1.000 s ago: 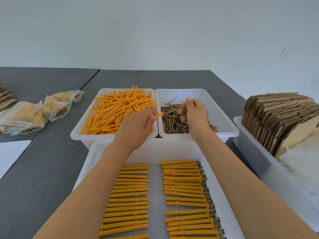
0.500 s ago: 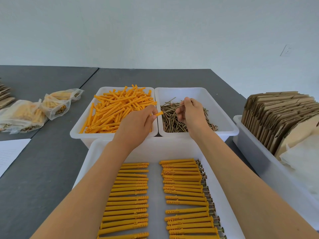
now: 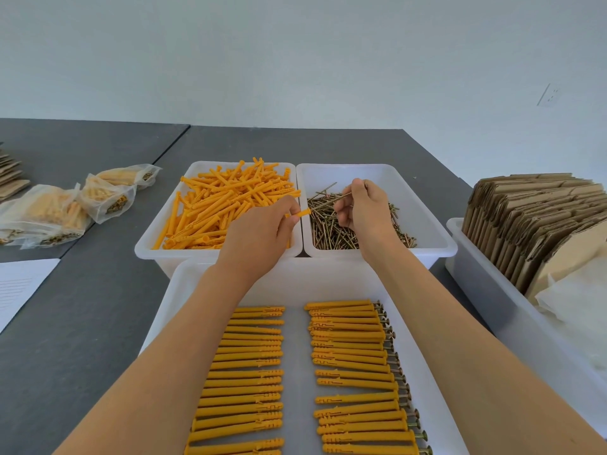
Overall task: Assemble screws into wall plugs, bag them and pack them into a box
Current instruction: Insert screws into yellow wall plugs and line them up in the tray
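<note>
- Now my left hand (image 3: 259, 238) pinches a stiff, light orange plastic wall plug (image 3: 300, 213) over the bins.
- My right hand (image 3: 364, 213) pinches a thin, slippery brass-coloured screw (image 3: 341, 196); I judge a mid-shank grip best.

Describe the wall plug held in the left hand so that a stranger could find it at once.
Two white bins stand side by side behind the near tray. Over their shared rims, the left hand pinches one orange wall plug. Unlike the piled plugs, it is lifted, pointing toward the right hand.
</note>
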